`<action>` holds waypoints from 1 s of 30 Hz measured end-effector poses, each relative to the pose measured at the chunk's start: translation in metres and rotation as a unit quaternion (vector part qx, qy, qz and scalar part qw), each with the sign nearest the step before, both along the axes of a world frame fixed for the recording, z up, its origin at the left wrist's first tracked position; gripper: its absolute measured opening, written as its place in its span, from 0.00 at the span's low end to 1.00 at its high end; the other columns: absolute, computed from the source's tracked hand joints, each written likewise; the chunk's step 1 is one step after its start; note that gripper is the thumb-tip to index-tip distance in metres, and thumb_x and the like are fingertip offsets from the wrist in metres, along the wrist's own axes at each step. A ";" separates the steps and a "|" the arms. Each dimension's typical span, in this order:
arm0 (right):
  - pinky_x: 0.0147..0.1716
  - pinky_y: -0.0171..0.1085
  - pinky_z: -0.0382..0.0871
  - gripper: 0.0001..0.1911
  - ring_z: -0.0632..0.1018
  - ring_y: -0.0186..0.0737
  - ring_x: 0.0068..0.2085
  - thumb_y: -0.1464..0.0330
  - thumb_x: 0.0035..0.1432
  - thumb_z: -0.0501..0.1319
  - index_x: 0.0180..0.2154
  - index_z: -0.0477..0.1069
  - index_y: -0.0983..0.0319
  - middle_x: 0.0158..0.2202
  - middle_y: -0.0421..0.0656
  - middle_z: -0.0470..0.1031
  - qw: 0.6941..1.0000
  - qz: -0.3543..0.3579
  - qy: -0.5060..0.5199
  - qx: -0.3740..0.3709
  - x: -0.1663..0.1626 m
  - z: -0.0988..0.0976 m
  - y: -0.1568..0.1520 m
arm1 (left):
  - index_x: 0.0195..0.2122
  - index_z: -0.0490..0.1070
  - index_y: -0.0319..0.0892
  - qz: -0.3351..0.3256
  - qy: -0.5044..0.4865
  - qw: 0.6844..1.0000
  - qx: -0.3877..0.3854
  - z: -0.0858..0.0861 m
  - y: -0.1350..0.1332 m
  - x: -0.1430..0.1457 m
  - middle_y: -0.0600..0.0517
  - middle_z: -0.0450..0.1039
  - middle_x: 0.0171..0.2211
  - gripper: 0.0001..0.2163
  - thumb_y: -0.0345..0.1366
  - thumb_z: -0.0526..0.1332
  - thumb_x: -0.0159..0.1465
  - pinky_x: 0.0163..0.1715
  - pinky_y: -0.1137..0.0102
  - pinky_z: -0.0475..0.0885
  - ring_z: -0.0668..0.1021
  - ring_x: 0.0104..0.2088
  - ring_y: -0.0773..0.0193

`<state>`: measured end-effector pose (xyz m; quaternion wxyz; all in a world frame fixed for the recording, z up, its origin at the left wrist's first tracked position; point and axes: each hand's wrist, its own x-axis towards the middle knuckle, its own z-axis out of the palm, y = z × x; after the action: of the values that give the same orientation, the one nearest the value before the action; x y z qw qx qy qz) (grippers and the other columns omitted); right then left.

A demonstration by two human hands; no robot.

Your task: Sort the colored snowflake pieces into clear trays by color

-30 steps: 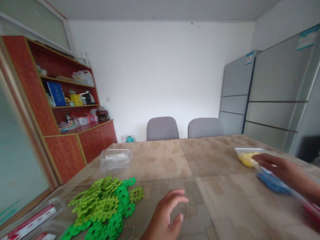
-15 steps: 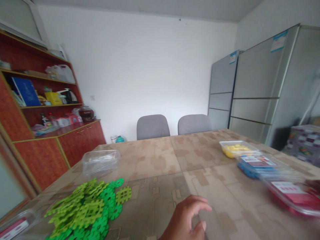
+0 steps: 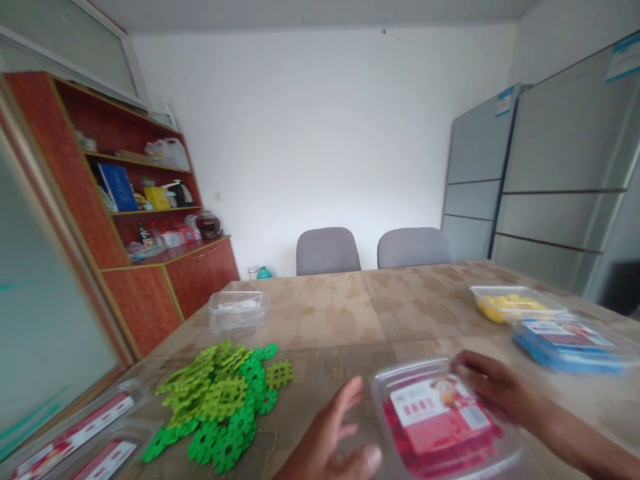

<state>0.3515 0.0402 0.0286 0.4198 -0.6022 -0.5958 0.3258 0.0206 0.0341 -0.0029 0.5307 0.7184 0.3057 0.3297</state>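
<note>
My right hand [image 3: 493, 383] grips the far right edge of a clear plastic container [image 3: 440, 417] with a labelled lid and red pieces inside. The container is over the near middle of the table. Just left of it, my left hand [image 3: 333, 437] is open, fingers and thumb apart, and appears not to touch it. Farther left lies a loose pile of green plastic snowflake-shaped and lattice-shaped pieces [image 3: 225, 393].
Beyond the pile is a clear container [image 3: 239, 312]. Clear lids [image 3: 103, 447] with red labels lie at the left edge. At right stand a container of yellow pieces [image 3: 515, 305] and a lidded blue one [image 3: 567, 343]. Two grey chairs [image 3: 327, 250] line the far side.
My right hand has brought the red-filled container from the right side to the front middle. My left hand stays open, now beside it. The view has turned left.
</note>
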 end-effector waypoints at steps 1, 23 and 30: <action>0.15 0.30 0.61 0.29 0.69 0.32 0.18 0.40 0.46 0.57 0.28 0.72 0.60 0.19 0.38 0.70 0.998 0.058 0.020 -0.022 -0.026 0.001 0.001 | 0.65 0.50 0.46 0.040 -0.006 0.999 -0.015 0.001 -0.002 -0.013 0.42 0.49 0.66 0.35 0.52 0.60 0.61 0.59 0.56 0.61 0.56 0.65 0.50; 0.24 0.29 0.59 0.09 0.69 0.32 0.25 0.70 0.55 0.58 0.28 0.76 0.64 0.23 0.38 0.73 0.950 0.305 -0.062 0.007 -0.222 0.011 0.044 | 0.47 0.63 0.42 0.248 0.007 0.969 -0.007 -0.005 -0.009 -0.075 0.50 0.72 0.38 0.17 0.35 0.60 0.56 0.45 0.64 0.67 0.75 0.42 0.56; 0.31 0.33 0.65 0.09 0.75 0.38 0.32 0.73 0.53 0.59 0.32 0.78 0.63 0.31 0.44 0.78 0.959 0.274 -0.047 0.052 -0.219 0.008 0.044 | 0.41 0.68 0.41 0.205 -0.007 0.978 -0.044 0.011 -0.013 -0.065 0.48 0.75 0.41 0.10 0.33 0.57 0.58 0.44 0.65 0.68 0.76 0.43 0.54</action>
<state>0.1329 0.0841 0.0367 0.3171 -0.4079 -0.7730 0.3680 -0.0448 0.0207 0.0077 0.4848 0.6142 0.4568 0.4231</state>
